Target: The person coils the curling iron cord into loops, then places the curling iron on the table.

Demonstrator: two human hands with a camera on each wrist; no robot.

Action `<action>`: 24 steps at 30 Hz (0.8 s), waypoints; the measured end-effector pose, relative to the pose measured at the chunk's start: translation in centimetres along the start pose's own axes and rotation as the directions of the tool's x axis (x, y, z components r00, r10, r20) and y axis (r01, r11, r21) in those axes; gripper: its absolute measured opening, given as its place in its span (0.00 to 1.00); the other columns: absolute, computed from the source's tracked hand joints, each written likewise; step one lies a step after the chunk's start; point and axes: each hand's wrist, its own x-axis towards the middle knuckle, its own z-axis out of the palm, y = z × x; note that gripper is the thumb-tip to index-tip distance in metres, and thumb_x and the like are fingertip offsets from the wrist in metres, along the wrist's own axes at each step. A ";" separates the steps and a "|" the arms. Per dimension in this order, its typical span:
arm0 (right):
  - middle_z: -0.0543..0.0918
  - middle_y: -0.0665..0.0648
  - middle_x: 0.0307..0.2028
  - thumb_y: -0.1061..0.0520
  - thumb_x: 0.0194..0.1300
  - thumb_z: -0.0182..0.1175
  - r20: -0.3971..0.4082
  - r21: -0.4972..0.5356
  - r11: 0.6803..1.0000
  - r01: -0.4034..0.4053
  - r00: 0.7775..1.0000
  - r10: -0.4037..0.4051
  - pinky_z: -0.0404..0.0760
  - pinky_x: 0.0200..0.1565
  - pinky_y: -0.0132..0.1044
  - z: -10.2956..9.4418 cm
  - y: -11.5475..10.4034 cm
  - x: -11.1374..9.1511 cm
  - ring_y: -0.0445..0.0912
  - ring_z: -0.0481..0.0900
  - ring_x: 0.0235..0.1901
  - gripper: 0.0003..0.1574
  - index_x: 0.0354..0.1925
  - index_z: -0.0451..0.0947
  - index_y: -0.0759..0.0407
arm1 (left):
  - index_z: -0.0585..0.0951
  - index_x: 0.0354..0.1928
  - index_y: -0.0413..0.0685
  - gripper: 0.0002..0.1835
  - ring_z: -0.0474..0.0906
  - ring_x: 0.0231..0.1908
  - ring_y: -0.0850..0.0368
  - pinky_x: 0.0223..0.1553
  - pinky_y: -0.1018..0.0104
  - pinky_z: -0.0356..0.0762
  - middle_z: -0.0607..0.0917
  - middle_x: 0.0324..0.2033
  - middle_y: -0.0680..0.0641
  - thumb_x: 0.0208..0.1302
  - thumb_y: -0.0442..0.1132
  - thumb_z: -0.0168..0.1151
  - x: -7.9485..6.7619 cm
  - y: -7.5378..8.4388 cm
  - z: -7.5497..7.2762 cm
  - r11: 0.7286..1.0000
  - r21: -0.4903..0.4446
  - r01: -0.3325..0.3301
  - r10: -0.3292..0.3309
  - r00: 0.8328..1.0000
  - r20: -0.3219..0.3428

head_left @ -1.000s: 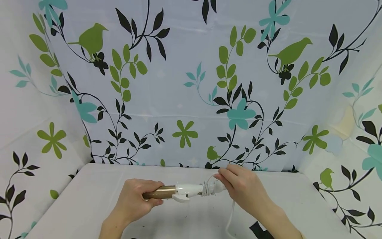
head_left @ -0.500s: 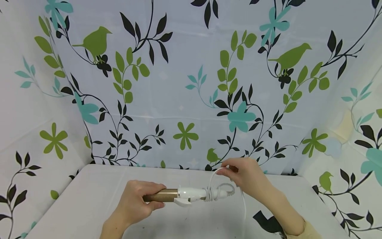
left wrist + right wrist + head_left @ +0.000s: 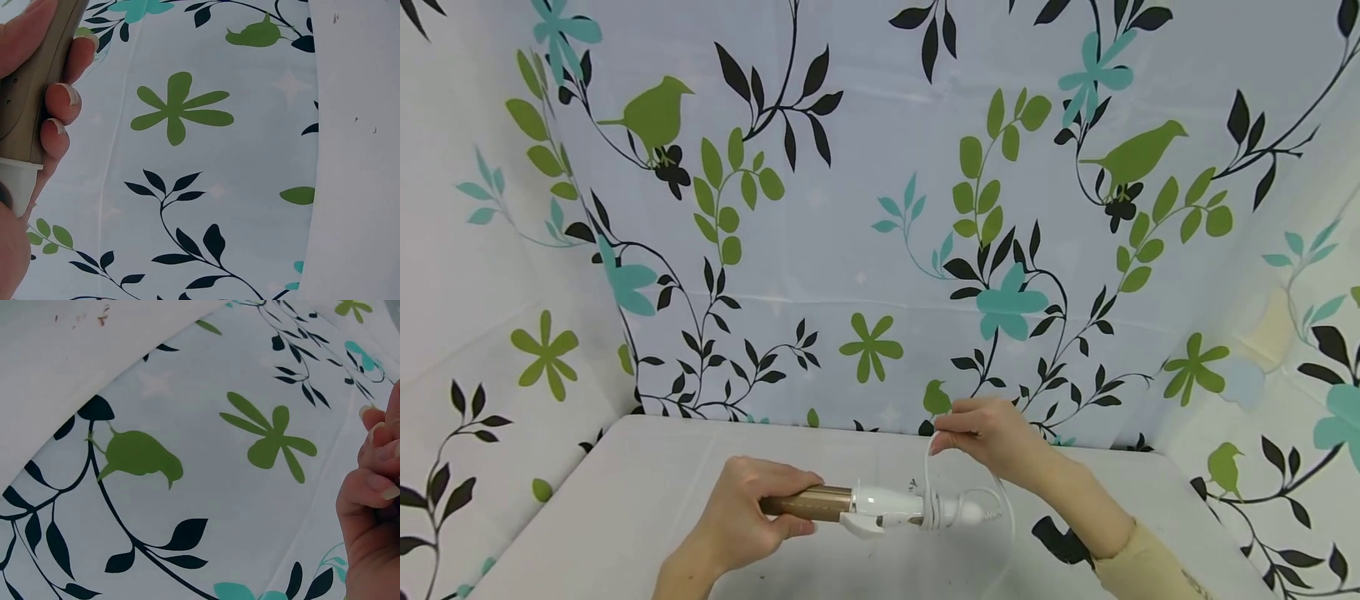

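Note:
A curling iron [image 3: 887,505] lies level above the white table, its gold barrel to the left and its white handle to the right. My left hand [image 3: 752,512] grips the gold barrel; in the left wrist view the fingers curl around that barrel [image 3: 25,106]. The white clamp lever [image 3: 862,524] points down. Several turns of white cord [image 3: 931,510] are wound around the handle. Above and right of it, my right hand [image 3: 992,442] pinches the cord between thumb and fingers. From there a length of cord hangs toward the table. The right wrist view shows curled fingers [image 3: 375,469] at its right edge.
The white table [image 3: 662,467] ends at a patterned cloth [image 3: 820,250] that rises behind it and at both sides. A black piece [image 3: 1060,542] lies on the table beneath the right forearm. Small dark specks dot the tabletop.
My right hand has lifted from the handle's end, moving up and then left with the cord. Fewer turns show around the handle. My left hand keeps its grip on the barrel.

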 end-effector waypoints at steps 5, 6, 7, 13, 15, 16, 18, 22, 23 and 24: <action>0.77 0.49 0.22 0.61 0.61 0.68 0.179 0.287 0.947 -0.146 0.979 0.097 0.70 0.21 0.24 0.1 0.7 -0.4 0.32 0.66 0.22 0.07 0.38 0.88 0.60 | 0.88 0.38 0.52 0.26 0.84 0.28 0.69 0.30 0.77 0.79 0.90 0.29 0.55 0.28 0.32 0.83 0.1 0.1 -0.6 0.999 -0.053 -0.006 0.005 1.000 -0.012; 0.76 0.50 0.21 0.61 0.63 0.66 0.224 0.345 0.917 -0.198 0.967 0.125 0.69 0.20 0.25 0.2 0.8 -0.5 0.32 0.66 0.22 0.07 0.39 0.88 0.60 | 0.88 0.38 0.51 0.26 0.84 0.27 0.68 0.30 0.77 0.79 0.90 0.29 0.53 0.28 0.32 0.83 0.2 0.0 -0.7 0.998 -0.061 -0.016 0.015 1.000 -0.017; 0.75 0.51 0.20 0.61 0.65 0.65 0.268 0.390 0.885 -0.256 0.951 0.157 0.68 0.19 0.25 0.3 0.9 -0.5 0.33 0.65 0.21 0.07 0.40 0.88 0.60 | 0.88 0.38 0.50 0.26 0.84 0.27 0.67 0.30 0.77 0.79 0.90 0.28 0.52 0.28 0.31 0.83 0.2 0.0 -0.7 0.997 -0.066 -0.025 0.024 0.999 -0.022; 0.73 0.50 0.16 0.57 0.71 0.60 0.468 0.470 0.675 -0.568 0.809 0.355 0.66 0.15 0.27 1.8 0.5 -0.9 0.35 0.66 0.13 0.11 0.41 0.86 0.62 | 0.88 0.38 0.49 0.26 0.85 0.28 0.66 0.31 0.76 0.80 0.90 0.28 0.50 0.27 0.29 0.82 0.1 0.0 -0.7 0.996 -0.092 -0.020 0.017 0.999 -0.027; 0.72 0.49 0.15 0.58 0.71 0.59 0.478 0.473 0.639 -0.607 0.786 0.392 0.64 0.15 0.26 2.4 0.3 -1.0 0.36 0.65 0.13 0.12 0.41 0.86 0.64 | 0.88 0.38 0.49 0.26 0.85 0.28 0.66 0.31 0.75 0.80 0.90 0.28 0.50 0.27 0.29 0.82 0.1 0.1 -0.7 0.995 -0.093 -0.021 0.018 0.999 -0.030; 0.72 0.49 0.16 0.58 0.71 0.59 0.472 0.471 0.637 -0.610 0.785 0.402 0.64 0.16 0.26 2.8 0.1 -1.1 0.35 0.64 0.13 0.12 0.40 0.86 0.64 | 0.88 0.38 0.49 0.26 0.85 0.28 0.66 0.31 0.75 0.81 0.90 0.28 0.50 0.27 0.29 0.82 0.2 0.2 -0.7 0.995 -0.095 -0.021 0.018 0.999 -0.033; 0.76 0.48 0.19 0.59 0.72 0.58 0.455 0.482 0.619 -0.620 0.781 0.427 0.64 0.18 0.25 3.7 -0.4 -1.3 0.35 0.65 0.16 0.12 0.39 0.86 0.65 | 0.88 0.38 0.49 0.26 0.85 0.28 0.66 0.32 0.75 0.81 0.90 0.29 0.50 0.28 0.29 0.82 0.2 0.2 -0.7 0.995 -0.093 -0.022 0.019 0.999 -0.037; 0.86 0.56 0.29 0.62 0.71 0.58 0.389 0.586 0.560 -0.586 0.809 0.440 0.74 0.28 0.25 5.5 -1.8 -2.2 0.34 0.74 0.24 0.13 0.38 0.85 0.71 | 0.88 0.38 0.49 0.25 0.86 0.29 0.66 0.32 0.75 0.81 0.90 0.29 0.51 0.28 0.30 0.83 0.2 0.3 -0.7 0.997 -0.074 -0.021 0.017 0.999 -0.049; 0.87 0.59 0.31 0.63 0.70 0.59 0.357 0.604 0.566 -0.561 0.825 0.437 0.75 0.29 0.26 6.0 -2.2 -2.6 0.34 0.74 0.26 0.12 0.38 0.84 0.73 | 0.88 0.38 0.49 0.26 0.86 0.29 0.66 0.33 0.75 0.81 0.90 0.29 0.51 0.28 0.30 0.83 0.2 0.3 -0.8 0.998 -0.063 -0.019 0.016 0.998 -0.053; 0.86 0.62 0.29 0.64 0.69 0.58 0.333 0.614 0.565 -0.551 0.830 0.448 0.76 0.29 0.26 6.5 -2.6 -2.9 0.35 0.74 0.26 0.12 0.38 0.83 0.74 | 0.89 0.38 0.49 0.26 0.86 0.29 0.65 0.33 0.75 0.81 0.90 0.29 0.51 0.27 0.30 0.83 0.2 0.3 -0.8 0.999 -0.047 -0.017 0.014 0.998 -0.061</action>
